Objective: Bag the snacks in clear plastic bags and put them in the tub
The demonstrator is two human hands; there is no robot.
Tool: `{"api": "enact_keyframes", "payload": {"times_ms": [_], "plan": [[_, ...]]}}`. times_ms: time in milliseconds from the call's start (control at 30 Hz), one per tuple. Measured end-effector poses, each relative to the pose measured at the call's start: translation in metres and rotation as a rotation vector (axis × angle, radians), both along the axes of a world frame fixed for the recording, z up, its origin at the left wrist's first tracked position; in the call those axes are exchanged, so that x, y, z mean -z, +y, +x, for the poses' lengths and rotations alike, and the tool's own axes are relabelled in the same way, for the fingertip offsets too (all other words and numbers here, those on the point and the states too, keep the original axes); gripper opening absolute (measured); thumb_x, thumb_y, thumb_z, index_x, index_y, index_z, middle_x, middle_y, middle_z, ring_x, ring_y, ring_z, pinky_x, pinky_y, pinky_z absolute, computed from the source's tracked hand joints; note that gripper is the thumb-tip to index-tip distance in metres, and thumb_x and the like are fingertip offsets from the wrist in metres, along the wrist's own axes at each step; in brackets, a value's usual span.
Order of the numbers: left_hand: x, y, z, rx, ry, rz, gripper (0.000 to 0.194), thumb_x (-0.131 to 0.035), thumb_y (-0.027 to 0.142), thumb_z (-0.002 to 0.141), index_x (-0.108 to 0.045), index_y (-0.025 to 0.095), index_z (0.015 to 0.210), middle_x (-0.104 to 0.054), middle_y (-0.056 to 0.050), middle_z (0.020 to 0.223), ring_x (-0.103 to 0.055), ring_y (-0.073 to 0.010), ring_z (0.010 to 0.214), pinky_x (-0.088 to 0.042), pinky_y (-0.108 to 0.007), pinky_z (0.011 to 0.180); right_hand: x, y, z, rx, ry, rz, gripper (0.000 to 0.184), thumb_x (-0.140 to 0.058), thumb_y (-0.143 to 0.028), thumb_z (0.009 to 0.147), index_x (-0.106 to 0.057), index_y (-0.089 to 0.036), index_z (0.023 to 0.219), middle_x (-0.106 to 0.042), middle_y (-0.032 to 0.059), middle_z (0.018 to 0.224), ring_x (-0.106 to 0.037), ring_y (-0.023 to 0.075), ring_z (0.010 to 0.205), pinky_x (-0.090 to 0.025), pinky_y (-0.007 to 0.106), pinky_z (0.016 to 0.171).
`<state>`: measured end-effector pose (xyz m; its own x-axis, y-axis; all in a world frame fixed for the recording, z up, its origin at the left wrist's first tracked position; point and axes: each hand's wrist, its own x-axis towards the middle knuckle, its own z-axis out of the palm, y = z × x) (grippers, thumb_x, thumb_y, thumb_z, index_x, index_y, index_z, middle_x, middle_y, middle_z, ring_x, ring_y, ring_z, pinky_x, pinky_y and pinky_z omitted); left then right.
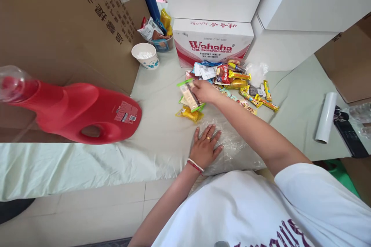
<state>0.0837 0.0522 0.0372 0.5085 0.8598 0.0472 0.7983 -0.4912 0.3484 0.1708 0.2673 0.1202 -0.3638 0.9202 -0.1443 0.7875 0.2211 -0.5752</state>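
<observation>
My right hand [205,91] grips a snack packet [188,94] with green ends and a clear, pale middle, at the left side of a heap of wrapped snacks [234,81]. Just below that packet lies a yellow snack packet [189,114]. My left hand [205,146] rests flat with fingers spread, at the edge of a crumpled clear plastic bag [234,137]. It wears a ring and a beaded bracelet. Several yellow-wrapped bars [267,103] lie at the right of the heap, and my right forearm hides part of the pile.
A red detergent jug [87,112] stands at the left by a cardboard box [58,19]. Behind are a paper cup [145,56], a clear tub of snacks [164,44] and a Wahaha water carton [213,40]. A white roll [326,117] lies at the right.
</observation>
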Motion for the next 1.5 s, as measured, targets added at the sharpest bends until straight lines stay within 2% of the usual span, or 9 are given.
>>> {"api": "enact_keyframes", "payload": {"times_ms": [133, 233, 567, 667, 800, 900, 1033, 1167, 1500], "plan": [[0.001, 0.0, 0.0, 0.01, 0.008, -0.005, 0.057, -0.041, 0.053, 0.101, -0.043, 0.029, 0.153, -0.033, -0.008, 0.166, -0.03, -0.0271, 0.154, -0.011, -0.061, 0.128, 0.021, 0.001, -0.032, -0.055, -0.217, -0.048, 0.027, -0.054, -0.023, 0.094, -0.066, -0.01, 0.115, -0.065, 0.0208, 0.126, -0.058, 0.034, 0.119, -0.044, 0.042, 0.101], [0.002, 0.0, 0.0, 0.009, 0.003, -0.019, 0.058, -0.04, 0.053, 0.102, -0.042, 0.029, 0.154, -0.035, -0.008, 0.165, -0.03, -0.0269, 0.154, -0.01, -0.061, 0.127, 0.032, -0.006, -0.037, -0.053, -0.256, -0.062, 0.047, -0.06, -0.041, 0.092, -0.06, -0.009, 0.127, -0.057, 0.024, 0.138, -0.05, 0.039, 0.129, -0.043, 0.048, 0.104], [0.0, 0.001, 0.001, 0.021, 0.017, -0.026, 0.066, -0.042, 0.062, 0.098, -0.043, 0.026, 0.153, -0.036, -0.012, 0.165, -0.031, -0.0313, 0.153, -0.008, -0.064, 0.126, 0.027, -0.014, -0.041, -0.046, -0.381, 0.007, 0.049, -0.069, -0.024, 0.085, -0.059, -0.011, 0.131, -0.057, 0.0227, 0.137, -0.051, 0.0377, 0.127, -0.042, 0.053, 0.104], [0.002, 0.0, 0.002, 0.005, 0.011, -0.029, 0.073, -0.039, 0.064, 0.098, -0.036, 0.02, 0.157, -0.033, -0.013, 0.165, -0.029, -0.0294, 0.154, -0.004, -0.061, 0.128, 0.013, -0.028, -0.022, -0.1, -0.364, 0.083, 0.045, -0.061, -0.017, 0.089, -0.057, -0.01, 0.133, -0.057, 0.0227, 0.135, -0.05, 0.0366, 0.126, -0.04, 0.051, 0.104], [0.006, -0.002, 0.004, -0.02, 0.013, -0.025, 0.089, -0.042, 0.068, 0.095, -0.023, 0.011, 0.161, -0.029, -0.017, 0.166, -0.023, -0.0292, 0.156, -0.003, -0.059, 0.129, -0.023, -0.066, 0.04, -0.129, -0.168, 0.261, 0.066, -0.068, -0.026, 0.088, -0.045, -0.009, 0.147, -0.053, 0.0213, 0.138, -0.048, 0.0361, 0.127, -0.039, 0.047, 0.106], [0.008, -0.002, 0.004, -0.029, 0.013, -0.026, 0.095, -0.044, 0.071, 0.093, -0.022, 0.008, 0.161, -0.033, -0.02, 0.164, -0.022, -0.0306, 0.157, -0.002, -0.06, 0.129, -0.037, -0.106, 0.09, -0.22, -0.015, 0.148, 0.064, -0.07, -0.033, 0.088, -0.048, -0.014, 0.145, -0.058, 0.0161, 0.128, -0.055, 0.0305, 0.116, -0.045, 0.04, 0.098], [0.007, 0.0, 0.0, -0.029, 0.015, -0.032, 0.096, -0.046, 0.073, 0.091, -0.025, 0.009, 0.16, -0.033, -0.02, 0.164, -0.022, -0.0319, 0.157, -0.001, -0.061, 0.128, -0.009, -0.159, 0.129, -0.339, -0.116, -0.065, 0.061, -0.072, -0.023, 0.084, -0.053, -0.016, 0.141, -0.062, 0.014, 0.123, -0.058, 0.0284, 0.112, -0.046, 0.038, 0.094], [0.004, 0.003, -0.008, -0.045, 0.048, -0.035, 0.093, -0.045, 0.07, 0.093, -0.019, 0.014, 0.162, -0.029, -0.017, 0.166, -0.023, -0.0333, 0.156, 0.002, -0.066, 0.126, 0.021, -0.181, 0.149, -0.207, -0.398, -0.026, 0.059, -0.064, -0.017, 0.086, -0.052, -0.012, 0.144, -0.059, 0.0182, 0.133, -0.053, 0.0338, 0.117, -0.043, 0.044, 0.098], [-0.001, 0.006, -0.02, -0.053, 0.02, -0.029, 0.089, -0.055, 0.053, 0.092, -0.018, 0.013, 0.162, -0.025, -0.02, 0.167, -0.025, -0.036, 0.155, 0.002, -0.067, 0.124, 0.018, -0.187, 0.131, -0.328, -0.345, 0.031, 0.06, -0.067, -0.018, 0.086, -0.052, -0.014, 0.144, -0.06, 0.0173, 0.129, -0.052, 0.0323, 0.116, -0.043, 0.045, 0.097]]}}
